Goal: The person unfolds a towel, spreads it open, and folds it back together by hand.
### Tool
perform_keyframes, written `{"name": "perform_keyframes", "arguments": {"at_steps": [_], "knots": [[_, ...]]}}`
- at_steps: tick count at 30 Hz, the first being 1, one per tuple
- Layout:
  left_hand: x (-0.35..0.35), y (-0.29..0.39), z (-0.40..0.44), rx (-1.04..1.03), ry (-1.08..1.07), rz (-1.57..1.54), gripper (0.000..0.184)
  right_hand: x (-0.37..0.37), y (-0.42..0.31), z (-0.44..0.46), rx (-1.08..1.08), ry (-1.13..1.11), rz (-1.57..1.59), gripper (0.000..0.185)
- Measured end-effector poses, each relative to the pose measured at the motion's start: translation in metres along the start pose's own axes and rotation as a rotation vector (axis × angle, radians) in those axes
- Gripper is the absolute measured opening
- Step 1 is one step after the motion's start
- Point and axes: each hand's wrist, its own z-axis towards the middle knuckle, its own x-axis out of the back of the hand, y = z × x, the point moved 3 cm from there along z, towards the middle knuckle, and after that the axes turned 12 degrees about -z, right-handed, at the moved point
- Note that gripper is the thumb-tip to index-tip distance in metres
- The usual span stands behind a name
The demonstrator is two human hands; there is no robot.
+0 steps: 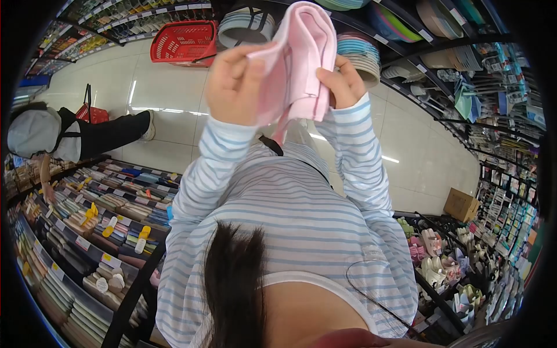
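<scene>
A folded light-pink cloth, which looks like a towel (304, 52), is held up in front of me between both hands. My left hand (235, 87) grips its left edge, the fingers somewhat blurred. On the other side my right hand (343, 84) pinches the right edge between thumb and fingers. The cloth hangs in loose folds with its layers curving open at the top. A darker pink strip (282, 130) hangs below it, partly hidden.
A red shopping basket (184, 43) stands on the floor beside stacked tubs (246, 26). To the left, a person (75, 136) reaches toward shelves of folded goods (116, 214). Shoes (435, 255) fill a rack at right, near a cardboard box (461, 204).
</scene>
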Motion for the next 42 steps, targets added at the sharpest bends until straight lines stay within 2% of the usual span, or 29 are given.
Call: {"name": "perform_keyframes", "arguments": {"at_steps": [3, 6, 12, 15, 23, 30, 33, 36, 42], "knots": [[-0.018, -0.003, -0.014, 0.086, -0.036, -0.099, 0.022, -0.008, 0.000, -0.003, -0.011, -0.001, 0.003, 0.041], [-0.021, -0.006, -0.019, 0.071, -0.051, -0.012, 0.021, -0.010, -0.003, -0.004, 0.023, 0.028, -0.017, 0.040], [-0.019, -0.006, -0.021, -0.118, -0.051, 0.143, 0.018, -0.011, -0.002, -0.001, 0.091, 0.064, 0.004, 0.039], [-0.020, -0.009, -0.023, -0.118, -0.073, 0.157, 0.019, -0.011, -0.001, -0.001, 0.100, 0.076, -0.017, 0.038], [-0.024, -0.007, -0.022, 0.027, -0.099, 0.047, 0.021, -0.011, -0.001, -0.003, 0.122, 0.055, -0.005, 0.037], [-0.028, -0.001, -0.024, 0.042, -0.208, 0.042, 0.035, -0.008, -0.009, -0.004, 0.112, 0.009, -0.044, 0.036], [-0.026, -0.005, -0.023, 0.136, -0.163, -0.046, 0.039, -0.008, -0.009, -0.007, 0.100, -0.038, -0.111, 0.041], [-0.026, -0.007, -0.025, 0.155, -0.172, -0.061, 0.039, -0.009, -0.004, -0.003, 0.191, -0.041, -0.130, 0.046], [-0.024, -0.008, -0.025, 0.122, -0.200, -0.105, 0.033, -0.009, -0.007, -0.004, 0.191, -0.040, -0.196, 0.052]]}}
